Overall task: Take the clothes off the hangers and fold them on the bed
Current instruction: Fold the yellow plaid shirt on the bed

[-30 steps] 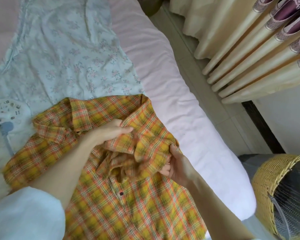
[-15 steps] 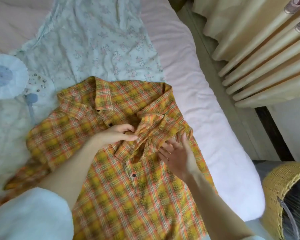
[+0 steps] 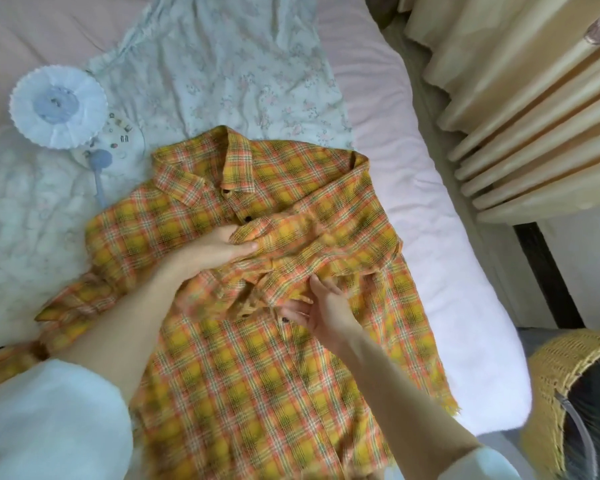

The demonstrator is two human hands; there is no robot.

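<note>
I find the plaid shirt (image 3: 257, 341) lying front-up on the bed (image 3: 430, 202), buttoned placket showing, with no hanger visible in it. Its long axis runs from the collar, at the end nearest the floral quilt (image 3: 222, 71), down to the hem at the near edge of the view; the collar points away from me. One sleeve is folded across the chest of the shirt; the other trails off its opposite side toward my white sleeve (image 3: 49, 420). My left hand (image 3: 219, 251) pinches the cuff end of the folded sleeve at mid-chest, beside the placket. My right hand (image 3: 323, 306) lies just below that sleeve with its fingers spread and relaxed, touching the cloth but gripping nothing that I can make out. I judge the fabric light, soft and limp, with a woven surface that should not slip; it will sag and crease wherever it is unsupported, so I would take it at seams, cuffs and shoulder points rather than mid-panel. A small white fan (image 3: 59, 105) lies on the bed beyond the shirt's far shoulder, and a wicker basket (image 3: 561, 393) stands off the bed beside the hem corner.
</note>
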